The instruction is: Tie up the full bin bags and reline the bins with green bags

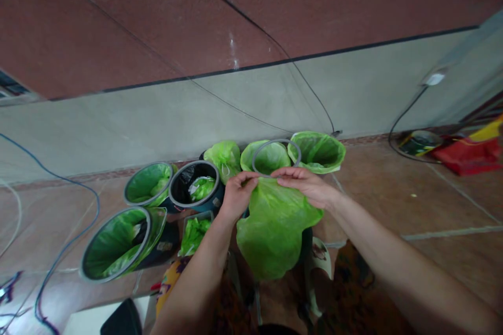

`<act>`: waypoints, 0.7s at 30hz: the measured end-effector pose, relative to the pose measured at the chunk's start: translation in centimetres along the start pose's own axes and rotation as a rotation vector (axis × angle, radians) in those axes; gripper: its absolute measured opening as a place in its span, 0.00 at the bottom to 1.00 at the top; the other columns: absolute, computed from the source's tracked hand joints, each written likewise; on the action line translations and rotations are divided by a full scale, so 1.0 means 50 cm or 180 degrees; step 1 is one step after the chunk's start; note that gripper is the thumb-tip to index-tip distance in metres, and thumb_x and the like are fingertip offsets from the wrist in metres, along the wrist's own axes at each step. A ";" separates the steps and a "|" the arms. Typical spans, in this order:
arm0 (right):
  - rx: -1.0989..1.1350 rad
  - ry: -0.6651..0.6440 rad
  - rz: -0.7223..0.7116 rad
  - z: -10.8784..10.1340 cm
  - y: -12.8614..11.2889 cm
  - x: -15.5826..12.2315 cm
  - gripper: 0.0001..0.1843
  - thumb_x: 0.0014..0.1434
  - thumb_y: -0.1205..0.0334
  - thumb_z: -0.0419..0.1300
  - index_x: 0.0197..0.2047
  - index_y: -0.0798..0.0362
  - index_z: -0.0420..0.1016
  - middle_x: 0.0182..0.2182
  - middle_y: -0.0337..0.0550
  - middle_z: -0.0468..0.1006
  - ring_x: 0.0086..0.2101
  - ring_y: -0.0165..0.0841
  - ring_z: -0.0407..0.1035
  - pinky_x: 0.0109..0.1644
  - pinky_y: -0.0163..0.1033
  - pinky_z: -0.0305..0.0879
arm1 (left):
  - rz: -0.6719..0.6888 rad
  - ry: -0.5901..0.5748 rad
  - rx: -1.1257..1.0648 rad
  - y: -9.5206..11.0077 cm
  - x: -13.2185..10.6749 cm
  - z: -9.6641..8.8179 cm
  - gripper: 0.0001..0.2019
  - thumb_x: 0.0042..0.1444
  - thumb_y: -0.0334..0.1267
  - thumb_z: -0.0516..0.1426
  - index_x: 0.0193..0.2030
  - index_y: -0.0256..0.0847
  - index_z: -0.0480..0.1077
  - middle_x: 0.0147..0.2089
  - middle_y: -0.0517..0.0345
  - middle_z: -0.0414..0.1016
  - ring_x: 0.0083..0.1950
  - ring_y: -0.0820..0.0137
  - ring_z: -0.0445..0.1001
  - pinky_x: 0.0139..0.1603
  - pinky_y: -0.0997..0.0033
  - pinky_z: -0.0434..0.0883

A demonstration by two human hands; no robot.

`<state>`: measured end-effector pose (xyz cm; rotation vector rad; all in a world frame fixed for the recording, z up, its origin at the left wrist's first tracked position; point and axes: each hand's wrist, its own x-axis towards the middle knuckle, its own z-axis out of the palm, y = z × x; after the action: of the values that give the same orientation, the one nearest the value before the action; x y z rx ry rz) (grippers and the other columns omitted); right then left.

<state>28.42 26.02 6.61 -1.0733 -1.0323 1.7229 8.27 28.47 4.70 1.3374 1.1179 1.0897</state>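
A light-green plastic bin bag (275, 230) hangs in front of me, pinched at its top edge by both hands. My left hand (241, 191) grips the left part of that edge, thumb against fingers. On the other side my right hand (304, 184) holds the edge, its fingers pointing left. Below the bag a dark bin (307, 243) shows only partly, the rest covered. Just beyond my fingertips is a grey ring (296, 151), across a bin lined in green (249, 156); I cannot tell what bears the ring.
Two green-lined bins (135, 180) and a black-lined bin (184, 200) stand at left. A small container of green bags (195, 233) is by my left forearm. Along the wall are a tied green bag (223, 154) and another lined bin (317, 149). A blue cable (96, 204) crosses the tiles.
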 end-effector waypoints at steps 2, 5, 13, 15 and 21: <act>-0.0081 -0.0166 0.0114 -0.011 0.000 -0.002 0.20 0.45 0.60 0.71 0.44 0.52 0.77 0.31 0.37 0.80 0.29 0.27 0.72 0.34 0.32 0.67 | 0.0140 0.0543 0.0098 0.001 0.010 -0.027 0.07 0.48 0.38 0.61 0.33 0.39 0.77 0.30 0.59 0.76 0.30 0.73 0.71 0.35 0.74 0.68; -0.0412 -0.0453 0.0385 -0.024 0.004 -0.006 0.27 0.42 0.62 0.73 0.47 0.53 0.76 0.34 0.39 0.81 0.30 0.29 0.73 0.36 0.34 0.69 | 0.0298 0.1121 0.0111 0.008 0.021 -0.071 0.09 0.47 0.38 0.61 0.34 0.37 0.77 0.25 0.62 0.73 0.23 0.78 0.64 0.26 0.77 0.62; -0.0540 -0.0656 0.0416 -0.024 0.015 -0.008 0.21 0.46 0.58 0.71 0.44 0.54 0.77 0.35 0.41 0.82 0.32 0.31 0.74 0.39 0.37 0.69 | 0.0074 0.0593 0.0099 0.023 -0.005 -0.075 0.19 0.52 0.48 0.60 0.45 0.37 0.76 0.40 0.54 0.79 0.38 0.71 0.73 0.41 0.73 0.69; -0.0474 -0.0625 0.0367 -0.024 0.011 -0.008 0.20 0.46 0.57 0.70 0.43 0.53 0.77 0.35 0.41 0.82 0.33 0.31 0.75 0.40 0.37 0.70 | -0.0140 0.0072 0.0089 0.025 -0.017 -0.063 0.21 0.55 0.52 0.57 0.46 0.38 0.76 0.46 0.52 0.79 0.44 0.68 0.74 0.46 0.70 0.69; -0.0486 -0.0510 0.0300 -0.040 0.007 -0.008 0.21 0.46 0.56 0.70 0.44 0.51 0.77 0.36 0.40 0.82 0.32 0.31 0.75 0.39 0.37 0.70 | -0.0471 -0.0686 0.1023 0.019 -0.025 -0.063 0.14 0.53 0.46 0.58 0.36 0.36 0.78 0.34 0.55 0.79 0.34 0.69 0.73 0.36 0.72 0.68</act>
<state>30.33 25.93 5.80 -1.1084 -1.2477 1.8538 5.02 27.69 5.77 1.5522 1.2423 0.6586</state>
